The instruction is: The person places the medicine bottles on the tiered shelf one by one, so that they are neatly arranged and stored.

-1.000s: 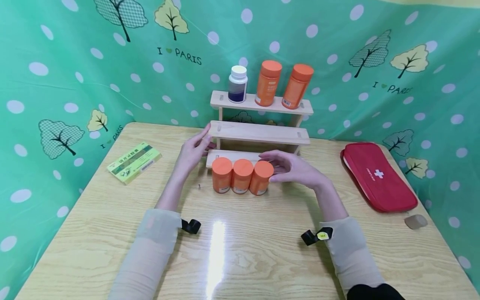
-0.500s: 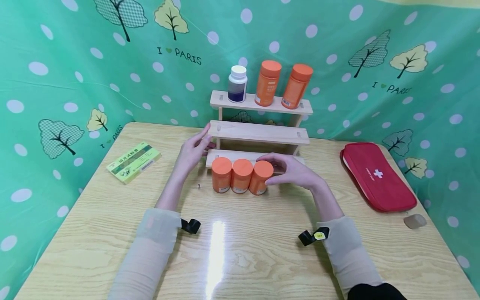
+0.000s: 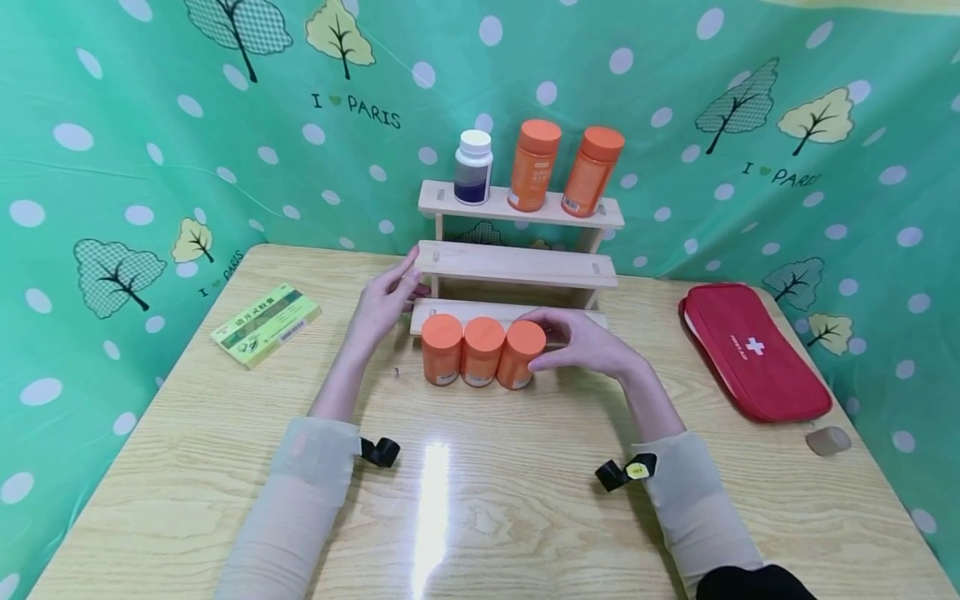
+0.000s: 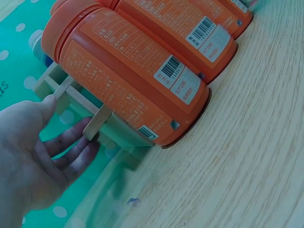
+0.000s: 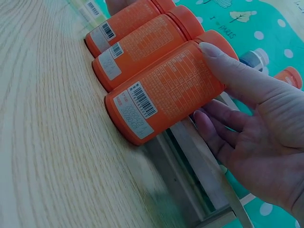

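Three orange screw-top bottles stand upright in a row before a three-step wooden stand [image 3: 517, 263]: a left bottle [image 3: 442, 350], a middle bottle [image 3: 482, 352] and a right bottle [image 3: 521, 355]. My right hand [image 3: 588, 340] grips the right bottle, thumb on the near side by its lid and fingers behind it, as the right wrist view shows. At the stand's left end, my left hand [image 3: 381, 304] holds the wood; in the left wrist view its fingers [image 4: 78, 152] curl at the end of the lowest step, thumb near the step above.
On the top step are a white-capped bottle [image 3: 473, 168] and two orange bottles, one upright [image 3: 534, 167] and one leaning [image 3: 592, 173]. A green-yellow box [image 3: 266, 325] lies at left. At right lie a red first aid pouch [image 3: 757, 354] and a small greyish object [image 3: 828, 441].
My right hand has shifted slightly left, closer around the right bottle. The left hand and the stand hold their place.
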Demonstrator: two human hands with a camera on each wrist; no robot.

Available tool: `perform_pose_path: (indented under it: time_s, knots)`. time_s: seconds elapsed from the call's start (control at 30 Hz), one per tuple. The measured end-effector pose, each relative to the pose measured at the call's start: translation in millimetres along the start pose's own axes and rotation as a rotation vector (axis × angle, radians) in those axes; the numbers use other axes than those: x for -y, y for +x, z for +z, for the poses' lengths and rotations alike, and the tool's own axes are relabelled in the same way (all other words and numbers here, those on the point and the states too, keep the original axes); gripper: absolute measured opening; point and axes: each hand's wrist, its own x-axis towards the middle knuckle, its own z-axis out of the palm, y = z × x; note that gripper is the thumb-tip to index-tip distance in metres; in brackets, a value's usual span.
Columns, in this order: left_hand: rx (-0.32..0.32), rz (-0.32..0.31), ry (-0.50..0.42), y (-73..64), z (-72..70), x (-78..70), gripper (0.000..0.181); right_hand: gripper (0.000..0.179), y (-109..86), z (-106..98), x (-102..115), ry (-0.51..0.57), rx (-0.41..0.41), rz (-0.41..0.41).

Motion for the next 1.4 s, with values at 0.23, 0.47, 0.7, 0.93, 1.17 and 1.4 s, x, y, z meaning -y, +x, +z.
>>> perform_pose_path:
  time_s: [0.23, 0.47, 0.7, 0.93, 1.17, 1.4]
  knots:
    - [0.018, -0.039, -0.012, -2.8, -0.6, -10.1, 0.051, 0.06, -1.1, -1, -1, 0.033, -0.009, -0.013]
    - [0.017, -0.036, -0.015, -3.6, -0.3, -8.6, 0.051, 0.056, -3.1, -4, 1, 0.104, -0.023, 0.001]
    - [-0.003, -0.008, 0.002, -0.6, 0.2, 0.4, 0.052, 0.056, -7.2, -7, 4, 0.19, -0.059, -0.044]
    - [-0.006, -0.013, -0.001, -0.4, 1.1, 0.5, 0.052, 0.052, -11.8, -9, 11, 0.207, -0.13, -0.051]
    - [-0.005, -0.017, -0.002, 0.5, -0.1, 1.1, 0.052, 0.053, -16.3, -9, 27, 0.211, -0.222, -0.12]
    - [-0.003, -0.005, -0.008, 1.5, 1.1, 1.7, 0.052, 0.052, -17.9, -11, 31, 0.194, -0.244, -0.13]
